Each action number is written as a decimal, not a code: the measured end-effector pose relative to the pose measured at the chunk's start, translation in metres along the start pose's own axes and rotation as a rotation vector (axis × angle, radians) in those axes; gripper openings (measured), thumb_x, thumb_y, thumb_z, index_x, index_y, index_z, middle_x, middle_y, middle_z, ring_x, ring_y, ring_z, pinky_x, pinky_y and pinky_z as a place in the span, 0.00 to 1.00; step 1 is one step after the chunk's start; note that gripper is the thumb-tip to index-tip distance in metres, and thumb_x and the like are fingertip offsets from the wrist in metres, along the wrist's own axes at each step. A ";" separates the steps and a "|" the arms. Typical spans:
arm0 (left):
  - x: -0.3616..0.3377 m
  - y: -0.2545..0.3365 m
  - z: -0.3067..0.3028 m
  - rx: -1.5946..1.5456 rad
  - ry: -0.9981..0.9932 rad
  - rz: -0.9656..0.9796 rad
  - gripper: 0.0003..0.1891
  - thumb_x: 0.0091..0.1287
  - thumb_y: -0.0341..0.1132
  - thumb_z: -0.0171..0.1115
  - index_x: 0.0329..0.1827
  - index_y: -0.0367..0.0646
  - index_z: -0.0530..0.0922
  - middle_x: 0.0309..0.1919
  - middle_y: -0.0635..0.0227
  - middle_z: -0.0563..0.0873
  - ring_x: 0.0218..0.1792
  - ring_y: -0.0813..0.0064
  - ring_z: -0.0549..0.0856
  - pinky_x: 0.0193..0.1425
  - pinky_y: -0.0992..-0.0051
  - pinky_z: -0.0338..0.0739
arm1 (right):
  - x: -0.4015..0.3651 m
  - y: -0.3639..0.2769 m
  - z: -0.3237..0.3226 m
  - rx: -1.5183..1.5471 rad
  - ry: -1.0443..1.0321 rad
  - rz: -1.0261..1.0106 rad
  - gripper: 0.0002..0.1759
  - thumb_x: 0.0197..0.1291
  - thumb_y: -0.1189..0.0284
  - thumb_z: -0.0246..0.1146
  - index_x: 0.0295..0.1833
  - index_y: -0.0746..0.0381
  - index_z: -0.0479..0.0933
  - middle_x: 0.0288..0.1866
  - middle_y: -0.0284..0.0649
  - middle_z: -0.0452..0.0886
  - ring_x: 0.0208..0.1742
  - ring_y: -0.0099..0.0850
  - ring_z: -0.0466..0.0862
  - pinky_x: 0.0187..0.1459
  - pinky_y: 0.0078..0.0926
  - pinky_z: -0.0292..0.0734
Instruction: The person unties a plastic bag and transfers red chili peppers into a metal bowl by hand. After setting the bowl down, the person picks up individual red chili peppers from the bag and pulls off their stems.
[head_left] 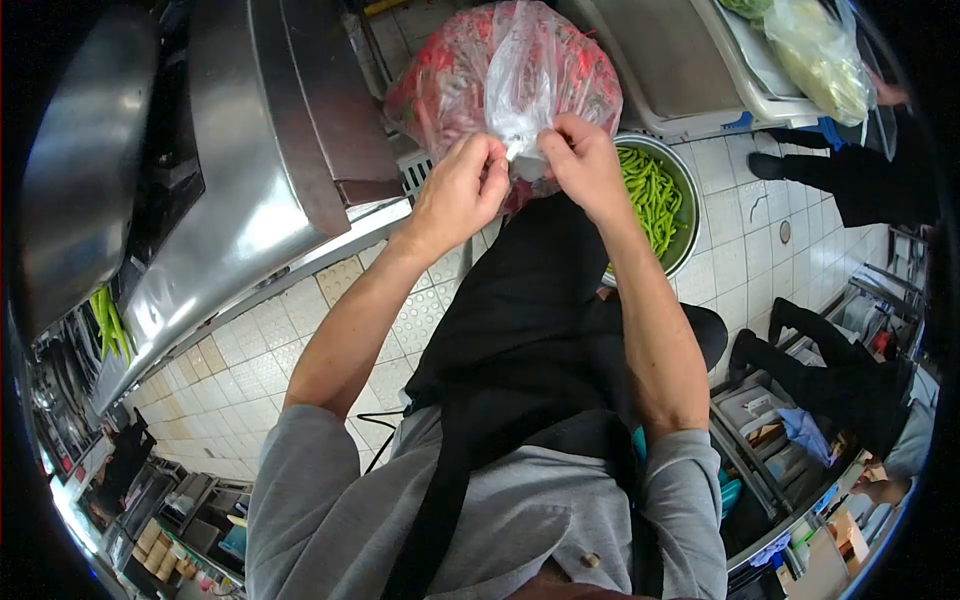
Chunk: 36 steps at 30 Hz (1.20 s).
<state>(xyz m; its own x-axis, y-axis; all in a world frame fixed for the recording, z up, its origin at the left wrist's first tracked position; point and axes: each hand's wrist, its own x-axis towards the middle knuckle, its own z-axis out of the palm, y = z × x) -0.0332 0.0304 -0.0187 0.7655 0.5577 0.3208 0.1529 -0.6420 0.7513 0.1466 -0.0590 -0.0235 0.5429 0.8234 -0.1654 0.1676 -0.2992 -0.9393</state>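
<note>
A large clear plastic bag (575,70), packed with red pieces that look like dried chillies, stands in front of my knees. Its gathered, whitish neck lies toward me, between my two hands. My left hand (462,190) pinches the plastic with thumb and forefinger on the left side of the neck. On the right side, my right hand (585,168) grips the same plastic, thumb pressed against the curled fingers. A round metal bowl (690,195) of long green chillies (650,200) sits on the floor just right of my right forearm.
At the left runs a stainless steel counter (235,130), with a few green chillies (108,322) by its edge. A plastic tub (680,60) stands at upper right. People in dark clothes (880,170) are on the tiled floor (740,260) at the right.
</note>
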 end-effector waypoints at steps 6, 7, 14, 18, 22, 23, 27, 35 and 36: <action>0.023 0.019 -0.013 -0.183 0.071 -0.311 0.11 0.70 0.36 0.68 0.44 0.35 0.82 0.32 0.63 0.86 0.30 0.82 0.84 0.34 0.76 0.79 | -0.001 -0.009 -0.004 -0.086 -0.004 -0.070 0.14 0.64 0.66 0.63 0.40 0.69 0.81 0.25 0.49 0.81 0.27 0.33 0.81 0.33 0.35 0.76; 0.030 0.026 -0.020 -0.136 -0.002 -0.374 0.12 0.70 0.38 0.70 0.42 0.35 0.83 0.31 0.63 0.87 0.30 0.81 0.86 0.34 0.76 0.80 | 0.000 -0.011 -0.003 -0.108 0.005 -0.090 0.14 0.63 0.66 0.63 0.40 0.69 0.81 0.26 0.50 0.81 0.27 0.34 0.82 0.34 0.35 0.76; 0.034 0.011 -0.009 0.282 -0.106 -0.199 0.10 0.65 0.37 0.69 0.39 0.37 0.86 0.31 0.58 0.88 0.34 0.61 0.90 0.37 0.66 0.82 | -0.006 -0.024 0.002 -0.146 0.034 -0.185 0.13 0.63 0.67 0.64 0.40 0.68 0.81 0.26 0.52 0.81 0.27 0.36 0.83 0.34 0.37 0.77; 0.031 0.018 -0.008 0.409 -0.118 -0.115 0.06 0.63 0.31 0.67 0.38 0.39 0.84 0.32 0.59 0.86 0.33 0.57 0.87 0.37 0.65 0.80 | -0.007 -0.027 0.001 -0.188 0.030 -0.187 0.13 0.62 0.67 0.64 0.39 0.68 0.81 0.27 0.51 0.82 0.28 0.35 0.84 0.35 0.36 0.78; 0.021 0.022 -0.012 0.081 0.176 0.178 0.04 0.62 0.28 0.67 0.37 0.39 0.80 0.32 0.62 0.83 0.30 0.60 0.84 0.36 0.66 0.79 | -0.003 -0.018 0.002 -0.043 0.031 -0.135 0.13 0.62 0.67 0.64 0.39 0.68 0.82 0.27 0.50 0.82 0.28 0.31 0.82 0.35 0.34 0.77; 0.019 0.022 -0.013 0.022 0.250 0.254 0.05 0.62 0.27 0.67 0.37 0.39 0.80 0.32 0.63 0.83 0.30 0.61 0.83 0.35 0.66 0.78 | -0.003 -0.017 0.005 -0.041 0.028 -0.136 0.13 0.62 0.67 0.64 0.39 0.68 0.82 0.27 0.50 0.82 0.28 0.31 0.82 0.35 0.34 0.77; 0.012 0.024 -0.021 0.087 -0.006 -0.117 0.07 0.64 0.30 0.67 0.42 0.39 0.81 0.32 0.61 0.83 0.29 0.62 0.84 0.37 0.67 0.79 | -0.005 -0.019 0.004 -0.076 0.048 -0.104 0.13 0.63 0.67 0.64 0.40 0.68 0.82 0.26 0.49 0.82 0.28 0.31 0.82 0.35 0.33 0.77; 0.043 0.041 -0.021 0.318 0.091 0.084 0.08 0.66 0.34 0.69 0.43 0.41 0.83 0.35 0.60 0.85 0.36 0.60 0.87 0.42 0.62 0.81 | -0.005 -0.039 -0.008 -0.092 0.060 -0.140 0.14 0.63 0.66 0.63 0.41 0.68 0.82 0.27 0.50 0.82 0.29 0.33 0.83 0.36 0.34 0.78; 0.045 0.042 -0.022 0.283 0.156 0.216 0.08 0.67 0.35 0.67 0.41 0.41 0.82 0.35 0.61 0.83 0.39 0.58 0.86 0.43 0.60 0.81 | -0.002 -0.037 -0.009 -0.089 0.063 -0.141 0.14 0.63 0.66 0.63 0.41 0.68 0.82 0.27 0.50 0.82 0.29 0.33 0.83 0.36 0.34 0.78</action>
<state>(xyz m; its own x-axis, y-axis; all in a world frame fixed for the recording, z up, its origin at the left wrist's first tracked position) -0.0066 0.0398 0.0405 0.6979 0.4533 0.5545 0.1814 -0.8609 0.4754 0.1469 -0.0539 0.0141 0.5590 0.8291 -0.0120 0.3162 -0.2265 -0.9213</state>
